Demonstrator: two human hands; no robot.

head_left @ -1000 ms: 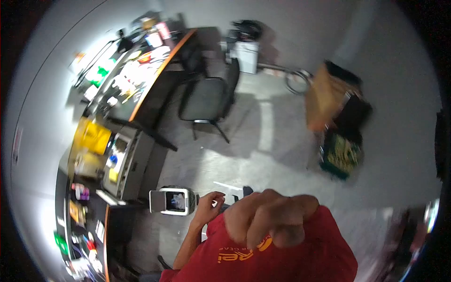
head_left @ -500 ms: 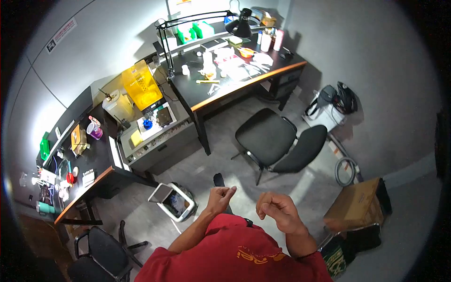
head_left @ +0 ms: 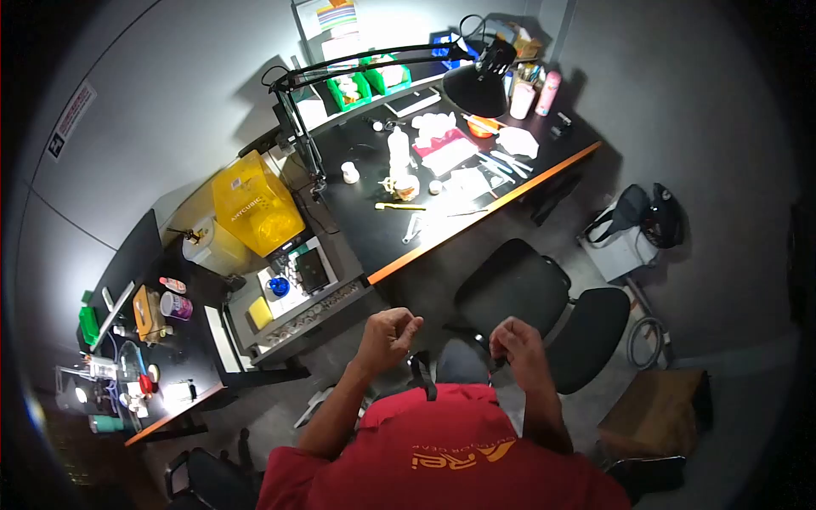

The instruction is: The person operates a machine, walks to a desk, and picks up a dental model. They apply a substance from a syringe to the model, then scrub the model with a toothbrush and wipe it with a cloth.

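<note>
As I look down past my red shirt with orange lettering (head_left: 442, 463), both hands hover close to my chest, level with each other and a little apart. My left hand (head_left: 387, 333) is curled into a loose fist, its grip closed with the thumb pressed on the forefinger; I cannot tell whether anything sits inside. My right hand (head_left: 518, 344) is closed too, knuckles up, with something dark showing beneath the fingers. A narrow black strap (head_left: 419, 374) hangs at my collar between the two wrists, nearest the left, probably why both hands sit so high. Beyond them stands a black padded office chair (head_left: 518, 289), pulled back from a long dark desk with an orange front edge (head_left: 361, 225), where a black swing-arm lamp (head_left: 478, 87) lights scattered small tools.
</note>
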